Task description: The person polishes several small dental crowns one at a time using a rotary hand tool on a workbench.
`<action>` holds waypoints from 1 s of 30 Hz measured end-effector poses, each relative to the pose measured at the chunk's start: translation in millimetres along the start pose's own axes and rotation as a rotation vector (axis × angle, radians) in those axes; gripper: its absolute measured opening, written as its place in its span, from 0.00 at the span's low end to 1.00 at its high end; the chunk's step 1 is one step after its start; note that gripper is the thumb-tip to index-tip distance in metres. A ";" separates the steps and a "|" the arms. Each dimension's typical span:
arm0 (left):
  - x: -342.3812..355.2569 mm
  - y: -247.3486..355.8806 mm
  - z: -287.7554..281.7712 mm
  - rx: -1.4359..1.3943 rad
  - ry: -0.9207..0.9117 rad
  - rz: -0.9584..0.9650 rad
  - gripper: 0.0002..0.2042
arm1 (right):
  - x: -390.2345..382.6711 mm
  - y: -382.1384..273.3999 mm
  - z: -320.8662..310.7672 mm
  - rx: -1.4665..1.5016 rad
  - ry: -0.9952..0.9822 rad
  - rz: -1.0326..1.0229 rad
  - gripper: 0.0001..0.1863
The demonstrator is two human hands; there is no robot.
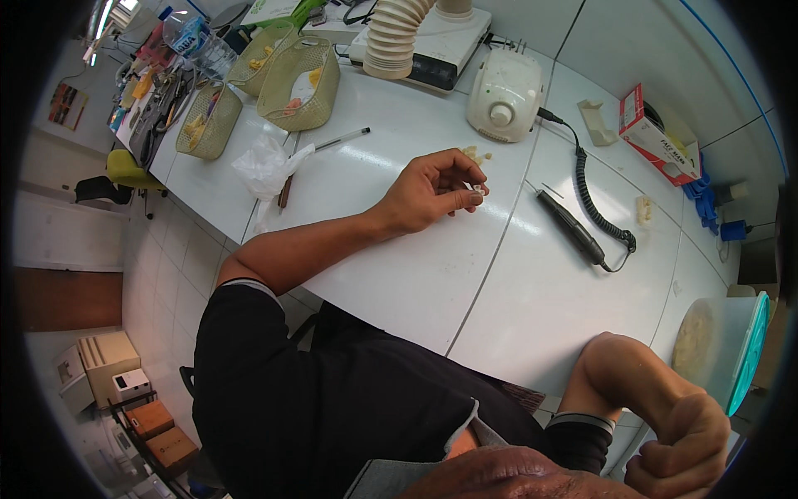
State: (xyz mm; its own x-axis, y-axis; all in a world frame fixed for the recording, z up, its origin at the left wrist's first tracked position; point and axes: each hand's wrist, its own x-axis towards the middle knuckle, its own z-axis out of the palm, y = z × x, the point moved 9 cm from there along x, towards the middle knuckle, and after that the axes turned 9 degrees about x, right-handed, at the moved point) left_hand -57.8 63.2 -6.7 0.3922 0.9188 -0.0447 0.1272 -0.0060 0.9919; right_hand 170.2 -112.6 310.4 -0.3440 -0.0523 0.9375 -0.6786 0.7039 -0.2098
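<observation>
My left hand (432, 193) rests on the white table (416, 274), forearm stretched across it. Its thumb and fingertips pinch a small pale piece (475, 197). Just beyond the fingers lie a few small yellowish bits (475, 154). My right hand (683, 449) is a closed fist at the lower right, raised off the table near my face with the elbow (615, 353) propped on the table edge; nothing shows in it. A dark handpiece (569, 226) lies to the right of my left hand, joined by a coiled black cable (594, 200) to a white control box (504, 96).
A ribbed suction hose (397, 37) stands at the back on a white unit. Mesh baskets (299, 83) and a crumpled clear bag (266, 166) sit at the left, a pen (341, 139) beside them. A red-and-white box (657, 133) and a teal-lidded tub (723, 341) are on the right.
</observation>
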 end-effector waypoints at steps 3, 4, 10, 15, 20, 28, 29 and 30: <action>0.1 1.6 0.2 0.002 -0.002 0.005 0.14 | -1.3 -2.5 0.4 0.011 -0.016 -0.028 0.17; 0.2 1.4 0.3 0.001 -0.003 0.008 0.14 | -1.5 -2.1 0.5 0.011 -0.016 -0.028 0.17; -0.6 1.7 0.3 0.004 0.000 0.008 0.14 | -1.9 -0.7 -0.3 0.034 -0.002 -0.028 0.17; -1.4 2.0 0.1 -0.002 0.000 0.006 0.14 | -1.6 -0.5 0.0 0.024 0.000 -0.035 0.17; 0.1 3.9 1.0 0.038 0.008 0.010 0.14 | -1.2 -3.0 -1.0 -0.009 -0.003 -0.023 0.17; -2.2 4.6 -1.1 0.005 0.014 0.030 0.12 | -0.3 -3.9 -5.7 -0.083 0.040 0.046 0.19; -3.5 5.0 -3.8 -0.004 0.016 0.034 0.12 | -0.9 -3.6 -4.7 -0.106 0.039 0.052 0.19; -1.9 4.4 -2.3 -0.002 0.020 0.029 0.12 | -1.1 -3.1 -3.2 -0.128 0.038 0.057 0.18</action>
State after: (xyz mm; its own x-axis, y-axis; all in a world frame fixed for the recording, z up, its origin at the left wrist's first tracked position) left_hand -60.1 62.4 -2.0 0.3773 0.9260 -0.0136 0.1146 -0.0321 0.9929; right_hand 174.7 -112.4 311.0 -0.3536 0.0155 0.9353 -0.5696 0.7895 -0.2285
